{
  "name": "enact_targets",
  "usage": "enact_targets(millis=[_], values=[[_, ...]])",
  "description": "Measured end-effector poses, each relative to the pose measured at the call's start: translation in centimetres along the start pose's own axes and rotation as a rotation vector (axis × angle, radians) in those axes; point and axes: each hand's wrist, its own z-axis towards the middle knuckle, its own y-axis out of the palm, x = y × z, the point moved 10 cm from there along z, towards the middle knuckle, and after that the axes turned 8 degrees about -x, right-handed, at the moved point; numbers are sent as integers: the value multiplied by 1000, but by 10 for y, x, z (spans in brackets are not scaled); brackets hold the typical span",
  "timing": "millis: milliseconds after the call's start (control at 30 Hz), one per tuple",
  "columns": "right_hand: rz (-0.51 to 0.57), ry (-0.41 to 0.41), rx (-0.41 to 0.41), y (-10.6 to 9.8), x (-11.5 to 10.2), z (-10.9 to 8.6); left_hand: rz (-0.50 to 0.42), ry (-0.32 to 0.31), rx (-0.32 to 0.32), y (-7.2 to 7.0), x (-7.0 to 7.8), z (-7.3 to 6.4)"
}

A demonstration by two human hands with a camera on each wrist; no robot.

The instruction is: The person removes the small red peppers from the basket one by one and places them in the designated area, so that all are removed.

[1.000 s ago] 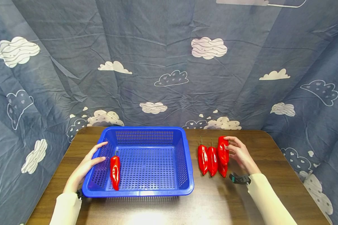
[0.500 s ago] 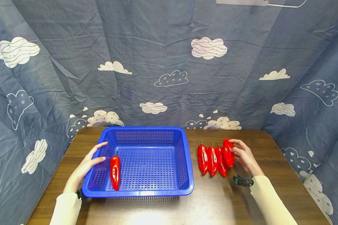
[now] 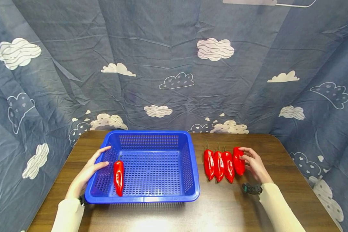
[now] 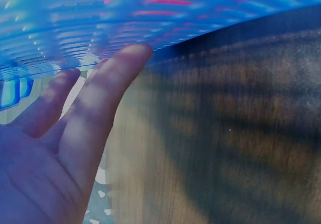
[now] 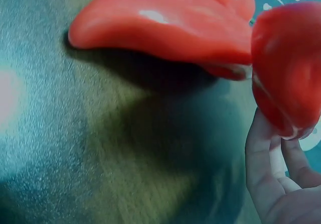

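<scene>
My right hand [image 3: 255, 164] holds a long red pepper [image 3: 238, 161] by its side, fingers and thumb at its upper part. To its left, three more red peppers [image 3: 218, 167] lie side by side, green stems pointing away. Seen from the right wrist, the held pepper [image 5: 288, 66] hangs above the table, beside a lying pepper [image 5: 160, 23]. My left hand [image 3: 85, 172] holds the left rim of a blue mesh basket [image 3: 145, 199], with two digits reaching over the rim. Seen from the left wrist, other fingers [image 4: 95, 113] reach to the outside of its wall. One red pepper [image 3: 118, 178] lies inside the basket.
The brown wooden table [image 3: 214, 212] runs on past the basket and peppers. Behind it and at both sides hangs a dark grey-blue curtain [image 3: 168, 38] with white clouds, close to the table's back edge.
My right hand has carried its pepper to the right and slightly nearer, so the third lying pepper and its stem now show fully. My left hand and the basket stay in place.
</scene>
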Motion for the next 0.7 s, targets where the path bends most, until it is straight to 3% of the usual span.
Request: enact_targets(millis=[700], values=[[-239,52,0,0,14,5,11,10,0,0,2,0]])
